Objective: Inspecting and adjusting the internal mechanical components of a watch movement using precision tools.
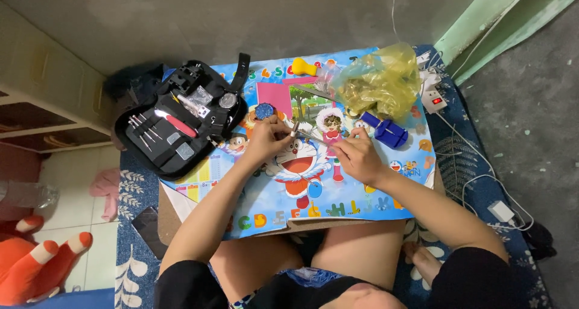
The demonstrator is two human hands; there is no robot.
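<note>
While our left hand pinched a small pale part between thumb and fingertips, our right hand closed around the handle of a thin metal tool and laid its tip against that part. Both grips were pressed tight; the part was too small for us to tell what it was. It sat just above the middle of the cartoon mat, which covered a low board across our knees.

Just beyond the left hand lay a round blue dial, flat on the mat. Past the right hand stood a blue holder, near a crumpled yellow bag, with a yellow tool at the far edge. Left of the mat an open black tool case showed rows of slim drivers, a red-handled pick and a watch.

We judged the work to be at a fine fitting step, tool tip meeting part. We judged that the next move would call for a steady left pinch and a light, well-aimed push from the right, since a slip could send the piece off across the mat.
</note>
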